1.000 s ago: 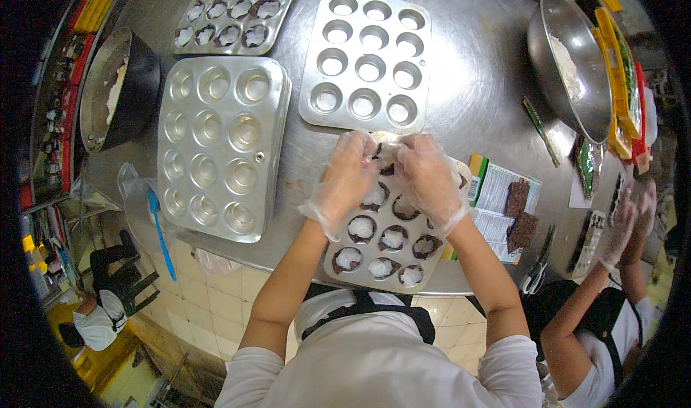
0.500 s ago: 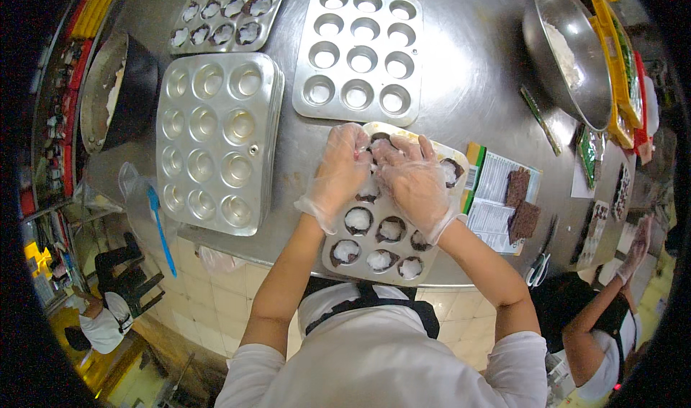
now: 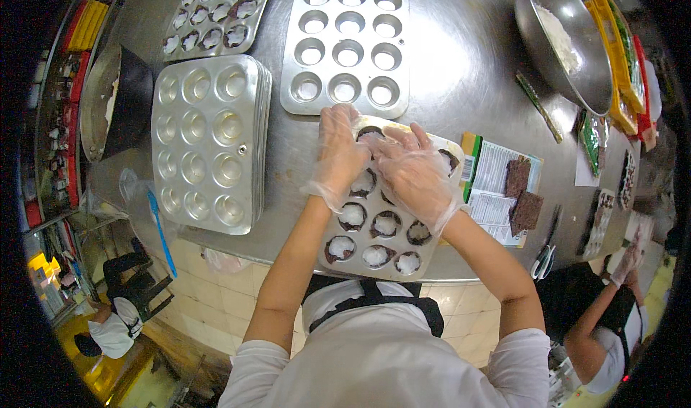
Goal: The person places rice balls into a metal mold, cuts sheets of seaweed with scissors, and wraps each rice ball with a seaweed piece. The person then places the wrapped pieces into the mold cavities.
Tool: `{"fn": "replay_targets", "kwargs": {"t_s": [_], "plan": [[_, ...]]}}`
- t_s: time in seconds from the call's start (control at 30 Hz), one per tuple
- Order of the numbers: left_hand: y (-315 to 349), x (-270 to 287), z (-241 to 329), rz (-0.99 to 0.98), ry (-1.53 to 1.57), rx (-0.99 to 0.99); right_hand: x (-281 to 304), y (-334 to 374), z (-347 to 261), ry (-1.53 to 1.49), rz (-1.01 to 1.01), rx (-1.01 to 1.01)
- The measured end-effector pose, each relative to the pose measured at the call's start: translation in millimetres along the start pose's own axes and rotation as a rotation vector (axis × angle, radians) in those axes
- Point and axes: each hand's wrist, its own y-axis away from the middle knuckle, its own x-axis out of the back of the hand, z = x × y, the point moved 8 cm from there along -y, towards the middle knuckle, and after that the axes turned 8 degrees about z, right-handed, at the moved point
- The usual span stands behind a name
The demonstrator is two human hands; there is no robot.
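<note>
In front of me is a muffin tin (image 3: 368,267) whose cups hold dark, ragged-edged seaweed pieces (image 3: 365,182) with white rice (image 3: 353,215) pressed into them. My left hand (image 3: 338,149), in a clear plastic glove, lies over the tin's far left corner with its fingers curled in at a far-row cup. Also gloved, my right hand (image 3: 417,170) reaches across the middle of the tin, its fingers bent toward that same cup. The fingertips of both hands meet there; what lies between them is mostly hidden. Dark seaweed squares (image 3: 527,213) rest on a printed packet (image 3: 497,224) to the right.
Beyond is an empty muffin tin (image 3: 348,64); at left are stacked upturned tins (image 3: 209,141) and another filled tin (image 3: 216,15). A steel bowl (image 3: 568,41) of rice, scissors (image 3: 543,262), a dark pan (image 3: 126,105) and a blue spatula (image 3: 162,231) surround me. A co-worker's gloved hand (image 3: 630,260) is at right.
The view has shifted slightly, so the table things sit a little differently. My hands stay over the same far-row cup, with small finger shifts. The co-worker's hands at right have lowered.
</note>
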Motion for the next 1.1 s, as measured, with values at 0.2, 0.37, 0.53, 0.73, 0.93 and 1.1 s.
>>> {"fn": "replay_targets", "kwargs": {"t_s": [0.2,0.37,0.53,0.73,0.93,1.1], "plan": [[-1,0,-2,0.038,0.062,-0.011,-11,-4,1,0.003,-0.105,-0.01],[-2,1,-1,0.038,0.083,-0.033,-10,-3,2,0.058,-0.139,0.004],[-3,3,-3,0.08,0.103,-0.043,-8,-9,2,0.089,-0.044,0.013],[-1,3,-9,0.081,0.178,-0.041,-9,-5,2,0.1,-0.022,-0.011],[4,4,-11,0.015,0.175,0.006,-7,-5,2,0.058,-0.162,0.01],[6,1,-7,-0.042,0.117,0.055,50,1,44,-0.239,0.159,-0.215]]}}
